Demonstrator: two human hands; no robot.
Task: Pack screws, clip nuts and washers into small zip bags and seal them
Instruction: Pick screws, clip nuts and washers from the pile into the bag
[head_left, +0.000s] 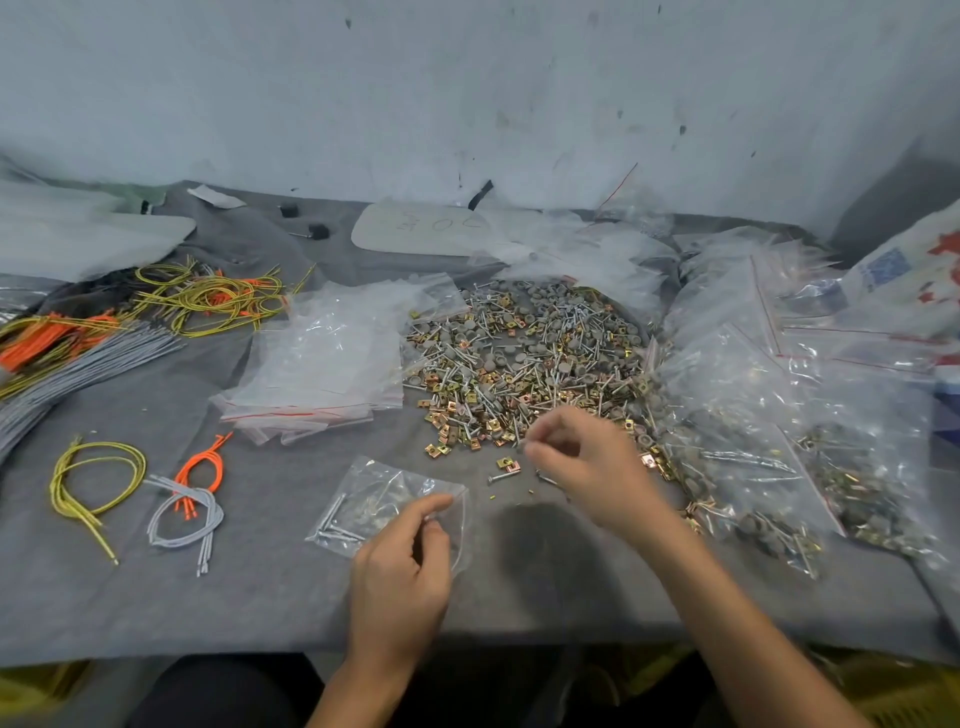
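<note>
A big heap of screws, brass clip nuts and grey washers (524, 358) lies on the grey cloth. In front of it lies a small clear zip bag (374, 501) with several screws inside. My left hand (402, 566) pinches the bag's open mouth at its right edge. My right hand (587, 457) hovers at the heap's near edge, fingers curled and blurred; I cannot tell if it holds a small part. A loose screw and clip nut (505, 467) lie just left of it.
A stack of empty zip bags (322, 374) lies left of the heap. Filled bags (769, 426) pile up on the right. Yellow, orange and grey cords (176, 499) lie at the left. The table's front edge (519, 644) runs near my wrists.
</note>
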